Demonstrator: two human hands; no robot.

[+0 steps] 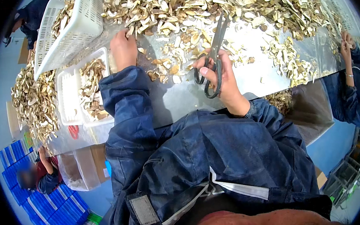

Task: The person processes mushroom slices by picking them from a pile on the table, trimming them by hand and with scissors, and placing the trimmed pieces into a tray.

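Observation:
My right hand (223, 77) holds a pair of dark metal scissors (217, 37) by the looped handles. The blades point up and away from me, slightly apart, with nothing visible between them. My left hand (123, 51) is curled closed at the near left edge of a large heap of sliced dried mushrooms (171, 7). Its fingertips reach the slices, but what they pinch, if anything, is hidden. Loose mushroom pieces (172, 64) lie scattered on the metal table (164, 99) between my hands.
Left of my left arm stand a clear plastic tub (63, 102) with slices in it and a tilted white basket (90, 22). A red object (73, 131) lies near the table edge. Other people (355, 86) work at both sides. Blue crates (54, 211) are stacked lower left.

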